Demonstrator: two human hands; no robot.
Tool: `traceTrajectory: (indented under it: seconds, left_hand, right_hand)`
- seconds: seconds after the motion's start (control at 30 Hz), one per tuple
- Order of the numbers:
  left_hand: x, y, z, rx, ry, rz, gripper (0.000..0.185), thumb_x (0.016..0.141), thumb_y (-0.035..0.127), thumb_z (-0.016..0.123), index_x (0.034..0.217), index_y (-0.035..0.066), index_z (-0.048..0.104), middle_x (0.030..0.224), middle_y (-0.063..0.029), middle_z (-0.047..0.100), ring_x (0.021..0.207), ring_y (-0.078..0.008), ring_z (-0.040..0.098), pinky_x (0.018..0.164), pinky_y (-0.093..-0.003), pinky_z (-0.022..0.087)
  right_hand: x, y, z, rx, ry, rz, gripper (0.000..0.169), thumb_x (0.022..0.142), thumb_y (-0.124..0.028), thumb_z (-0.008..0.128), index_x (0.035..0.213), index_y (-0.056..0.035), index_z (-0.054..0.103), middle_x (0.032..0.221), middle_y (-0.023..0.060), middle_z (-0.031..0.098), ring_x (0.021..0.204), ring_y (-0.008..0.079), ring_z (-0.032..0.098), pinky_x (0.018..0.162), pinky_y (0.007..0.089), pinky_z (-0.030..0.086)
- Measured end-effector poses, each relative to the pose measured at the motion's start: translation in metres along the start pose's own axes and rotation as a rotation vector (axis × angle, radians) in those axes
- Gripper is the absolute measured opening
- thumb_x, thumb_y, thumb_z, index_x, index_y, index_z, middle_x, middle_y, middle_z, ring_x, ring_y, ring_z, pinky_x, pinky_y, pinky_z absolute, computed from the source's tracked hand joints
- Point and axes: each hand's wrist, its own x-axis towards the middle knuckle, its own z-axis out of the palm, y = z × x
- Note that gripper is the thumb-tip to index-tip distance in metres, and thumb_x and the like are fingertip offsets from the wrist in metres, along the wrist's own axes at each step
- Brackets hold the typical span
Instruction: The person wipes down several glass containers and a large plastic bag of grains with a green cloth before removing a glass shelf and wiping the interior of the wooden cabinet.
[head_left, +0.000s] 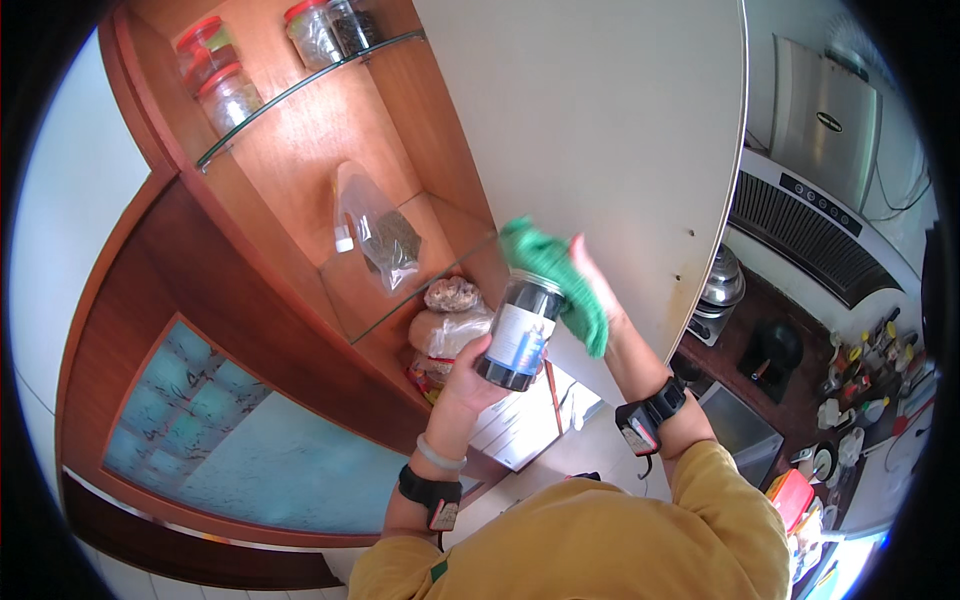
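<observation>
My left hand (478, 375) grips a clear jar (523, 326) with dark contents and a printed label, tilted slightly in front of the cabinet. A green cloth (559, 274) lies over the jar's lid end and along its right side. My right hand (592, 281) holds this cloth against the jar, its fingers mostly hidden behind the fabric. The cloth looks blurred at its upper left edge. Just left of the jar, wrapped bundles in plastic bags (448, 330) are stacked in the cabinet's lower compartment.
On a glass shelf (315, 71) stand several red-lidded jars (229, 94). Below it, a clear spouted pouch (382, 232) rests on another glass shelf. A white panel (600, 112) borders the cabinet at right. Beyond are a range hood (795, 225) and a cluttered counter with a wok (772, 349).
</observation>
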Motion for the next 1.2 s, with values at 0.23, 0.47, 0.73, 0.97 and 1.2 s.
traceTrajectory:
  seconds: [0.23,0.47,0.73,0.97,1.2]
  left_hand:
    - [0.01,-0.005,-0.017,-0.238,-0.191,-0.143,0.07,0.072,0.047,0.056,0.12,-0.002,0.038,0.104,-0.023,0.048,0.09,-0.032,0.049,0.079,-0.0375,0.043]
    - [0.007,-0.014,-0.06,-0.104,-0.176,-0.176,0.074,0.063,0.03,0.064,0.122,-0.005,0.037,0.111,-0.0255,0.05,0.097,-0.0354,0.053,0.084,-0.0412,0.044]
    - [-0.005,-0.007,-0.062,0.161,-0.073,-0.236,0.069,0.057,0.011,0.067,0.119,-0.004,0.042,0.107,-0.0138,0.056,0.097,-0.0231,0.056,0.085,-0.0346,0.045]
    - [-0.007,-0.008,-0.04,0.477,-0.039,-0.008,0.084,0.045,0.0,0.071,0.123,-0.002,0.041,0.119,-0.0088,0.05,0.109,-0.0193,0.047,0.095,-0.0322,0.035]
    - [-0.002,0.012,-0.023,0.755,0.082,0.308,0.089,0.049,-0.005,0.072,0.128,-0.002,0.032,0.125,-0.0101,0.043,0.115,-0.0216,0.042,0.098,-0.0338,0.031]
  right_hand:
    - [0.007,0.006,-0.008,-0.373,-0.034,0.128,0.048,0.075,-0.04,0.065,0.099,0.0003,0.056,0.092,0.0087,0.061,0.08,0.0157,0.059,0.074,0.0281,0.048]
    - [0.006,0.0,0.003,-0.645,-0.137,0.173,0.038,0.074,-0.034,0.068,0.092,-0.0009,0.06,0.082,0.0066,0.062,0.077,0.015,0.059,0.071,0.0269,0.047]
    - [0.006,0.014,-0.012,-0.621,-0.124,0.23,0.046,0.074,-0.043,0.065,0.094,-0.0013,0.061,0.085,0.0065,0.06,0.077,0.0156,0.058,0.071,0.0279,0.047]
    - [0.002,0.048,-0.04,0.288,-0.065,0.244,0.046,0.083,-0.049,0.048,0.099,-0.006,0.055,0.089,0.0052,0.058,0.081,0.0154,0.057,0.074,0.0272,0.047]
    - [-0.021,0.042,-0.033,0.091,-0.043,0.093,0.056,0.088,-0.055,0.028,0.114,-0.0096,0.047,0.106,0.0086,0.056,0.094,0.0207,0.056,0.082,0.0322,0.046]
